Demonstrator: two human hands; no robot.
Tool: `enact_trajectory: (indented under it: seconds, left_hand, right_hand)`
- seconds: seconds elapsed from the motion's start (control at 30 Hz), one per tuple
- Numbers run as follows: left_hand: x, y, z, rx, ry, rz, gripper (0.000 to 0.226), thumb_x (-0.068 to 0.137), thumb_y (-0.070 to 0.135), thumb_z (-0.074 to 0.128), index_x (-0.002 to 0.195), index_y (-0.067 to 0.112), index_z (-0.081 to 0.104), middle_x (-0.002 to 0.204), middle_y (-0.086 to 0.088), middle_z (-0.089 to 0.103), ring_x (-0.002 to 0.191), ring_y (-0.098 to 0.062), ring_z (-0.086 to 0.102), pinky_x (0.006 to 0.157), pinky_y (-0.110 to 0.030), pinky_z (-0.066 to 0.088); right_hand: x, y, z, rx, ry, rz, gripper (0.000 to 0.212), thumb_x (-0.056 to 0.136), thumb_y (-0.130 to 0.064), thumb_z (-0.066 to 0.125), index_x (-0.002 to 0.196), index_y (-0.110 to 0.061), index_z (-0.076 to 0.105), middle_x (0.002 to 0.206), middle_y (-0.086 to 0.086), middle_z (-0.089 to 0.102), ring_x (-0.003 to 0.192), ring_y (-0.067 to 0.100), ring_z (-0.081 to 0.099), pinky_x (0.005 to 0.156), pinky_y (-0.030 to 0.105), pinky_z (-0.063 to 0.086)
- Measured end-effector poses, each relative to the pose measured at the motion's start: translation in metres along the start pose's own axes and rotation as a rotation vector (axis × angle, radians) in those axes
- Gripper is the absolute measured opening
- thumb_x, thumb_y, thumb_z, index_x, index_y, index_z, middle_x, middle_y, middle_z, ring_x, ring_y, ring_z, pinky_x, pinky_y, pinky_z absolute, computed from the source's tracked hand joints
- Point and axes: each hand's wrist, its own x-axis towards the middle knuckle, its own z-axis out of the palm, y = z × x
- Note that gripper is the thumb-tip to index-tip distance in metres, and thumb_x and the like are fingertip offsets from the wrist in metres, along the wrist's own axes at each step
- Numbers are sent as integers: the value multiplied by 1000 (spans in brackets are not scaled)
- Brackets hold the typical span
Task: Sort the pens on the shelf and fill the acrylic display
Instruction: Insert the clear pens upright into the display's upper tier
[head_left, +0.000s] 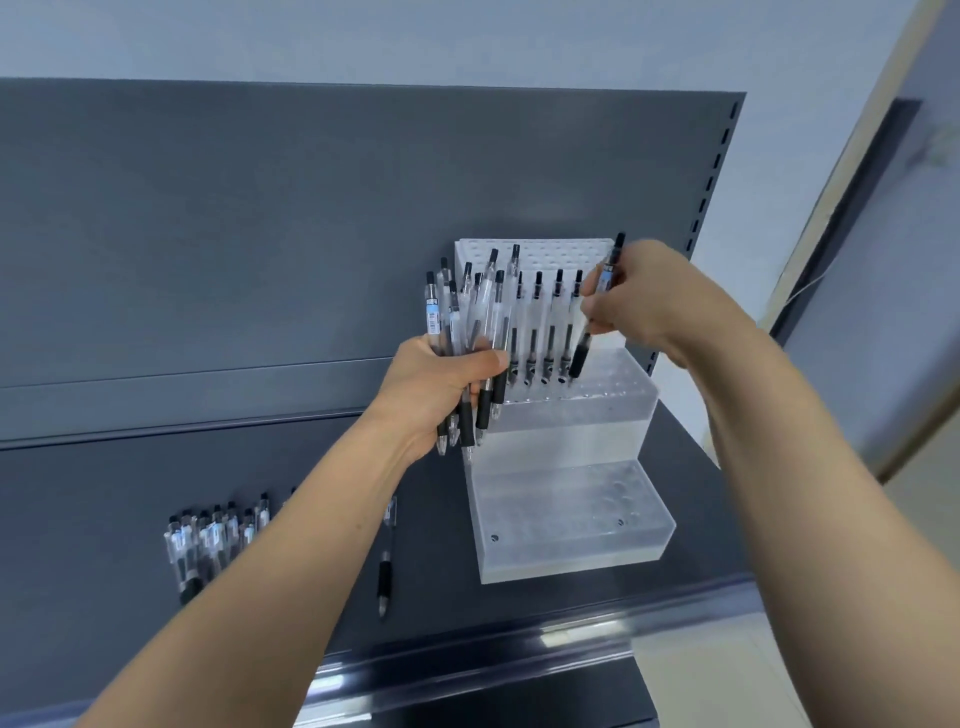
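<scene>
**On the dark shelf: seating one pen in the stepped display**

Right hand (628, 296) pinches a clear-barrelled retractable pen with black rubber grip (579, 358) at mid-barrel, fingertips curled. The pen's tip is at a hole in the middle tier of the stepped clear acrylic display (571, 499), just right of the four standing pens (540, 322). Left hand (441, 384) is closed round a fanned bundle of like pens (467, 306), at the display's left edge. A loose row of pens (208, 540) and a single pen (384, 571) lie near left on the dark grey metal shelf (93, 519). Each pen is probably light, stiff and smooth, so the barrel may slip. The rubber grip should give the surer hold.
</scene>
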Motion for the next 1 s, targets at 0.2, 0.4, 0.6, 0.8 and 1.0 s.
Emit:
enact_trajectory:
  seconds: [0.2,0.4,0.6,0.8,1.0]
  left_hand:
    - [2,7,15,35,-21,131,17,75,2,74,70,14,63,59,7,59,47,-4,50,48,-17,43]
    - [1,11,21,91,10,196,19,75,3,75,67,15,62,57,5,57,47,-6,46,47,-17,41]
    - [1,10,21,109,33,216,17,75,4,75,68,13,63,57,5,56,51,-9,45,48,-18,41]
    - [1,9,24,108,36,204,14,75,3,75,71,13,65,64,-3,57,54,-13,45,49,-21,40]
    - [3,5,26,94,47,191,12,76,3,74,73,10,65,70,-7,58,59,-16,47,49,-20,41]
  right_hand:
    - [20,16,-11,-94,258,-7,6,87,-6,62,86,-6,55,88,11,60,91,30,67,65,26,43]
    - [36,30,1,-120,303,-41,17,87,-13,66,84,-6,51,94,18,66,88,33,66,69,30,46]
    - [43,41,7,-194,203,-42,20,86,-14,67,80,-5,51,94,19,65,86,34,64,64,28,40]
    - [50,53,14,-260,94,-30,24,84,-11,70,73,-6,49,92,21,66,77,31,62,63,34,48]
    - [54,57,16,-244,75,-24,26,83,-10,71,72,-4,48,90,26,67,81,36,68,70,41,54]
